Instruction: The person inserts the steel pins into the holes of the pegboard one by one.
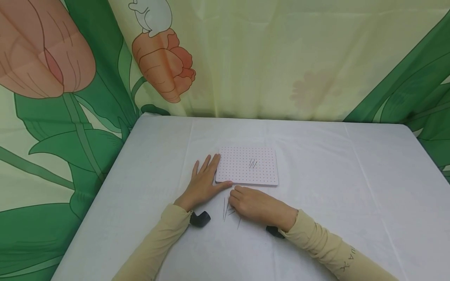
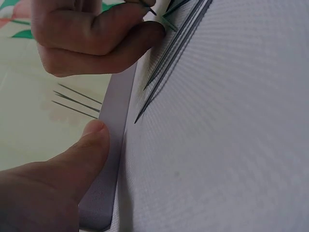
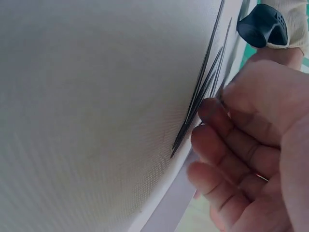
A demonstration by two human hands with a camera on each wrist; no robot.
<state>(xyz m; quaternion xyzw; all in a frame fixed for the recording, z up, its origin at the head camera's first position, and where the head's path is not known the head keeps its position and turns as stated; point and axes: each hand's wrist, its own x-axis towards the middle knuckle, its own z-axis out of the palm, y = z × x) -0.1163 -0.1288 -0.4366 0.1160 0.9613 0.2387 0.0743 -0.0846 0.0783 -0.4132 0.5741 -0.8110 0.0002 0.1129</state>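
A white board with rows of small holes [image 1: 246,177] lies flat on the table. Several thin dark needles [image 1: 252,163] stand tilted in its holes, right of centre. My left hand [image 1: 202,187] is spread at the board's left side, its thumb on the near left corner. Just in front of the board is my right hand [image 1: 258,205], fingers curled. It pinches a needle [image 2: 148,7], whose end shows at the fingertips in the left wrist view. Loose needles [image 3: 193,101] lie on the cloth beneath that hand, partly hidden by it in the head view.
A white cloth [image 1: 334,187] covers the table. Black wrist devices [image 1: 200,219] sit at both cuffs. Behind the table's far edge hangs a curtain [image 1: 246,58] printed with flowers and leaves.
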